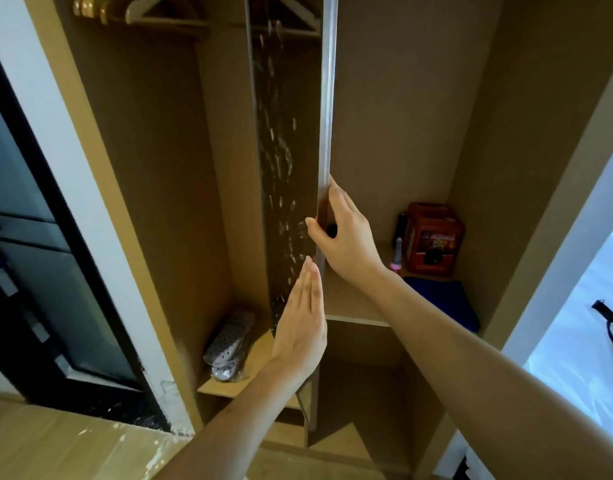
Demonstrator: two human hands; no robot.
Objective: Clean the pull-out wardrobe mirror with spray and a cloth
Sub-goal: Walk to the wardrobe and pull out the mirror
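The pull-out mirror [284, 133] stands edge-on in the middle of the open wardrobe, its glass smeared with many pale marks and its metal frame edge facing me. My right hand [346, 240] grips that front edge, thumb on the glass side and fingers round the back. My left hand [301, 323] lies flat with straight fingers against the lower part of the mirror's edge. A blue cloth [443, 303] lies on the shelf at the right. Behind it stands a pink-topped bottle [397, 254], possibly the spray.
A red box [431, 239] sits at the back of the right shelf. Patterned slippers [230, 344] lie on the low left shelf. Wooden hangers [104, 8] hang on the rail above. A dark glass door [28, 237] is at the left, a white bed [589, 323] at the right.
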